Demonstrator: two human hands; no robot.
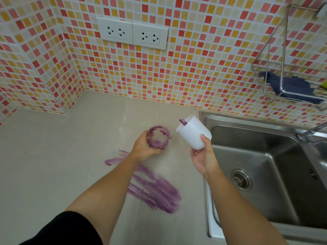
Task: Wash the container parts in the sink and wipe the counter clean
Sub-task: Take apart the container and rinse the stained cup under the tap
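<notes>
A: Start with the big things. Where does everything lie against the sink (265,174)?

B: The sink is bare steel, its drain (241,179) uncovered and no water visible in the basin. The counter (53,156) runs off to its left, and a broad purple smear (155,188) lies on it just left of the sink's rim, trailing further left in thinner streaks. Above the sink's back edge a wire rack (286,68) holds a dark blue cloth (292,87).

A: And the 2 container parts?

B: Both are left of the sink, over the counter. The white cup (193,133) is nearest the rim, tilted, mouth turned up and to the left, with purple residue at its lip. The right hand (203,160) has it by the base, fingers curled loosely around the bottom and thumb up the side. The clear inner cup (158,137), coated purple inside, is further left. The left hand (145,147) is wrapped closed around its wall. I cannot tell whether it rests on the counter or is lifted.

A: What could go wrong from here?

B: My guess is 3 things. The white cup is held only at its rounded base, so it could slip on the way over the rim. Tipped as it is, residue at the lip might drip onto clean counter. And a forearm crosses right above the smear, so a lowered arm would spread it.
</notes>
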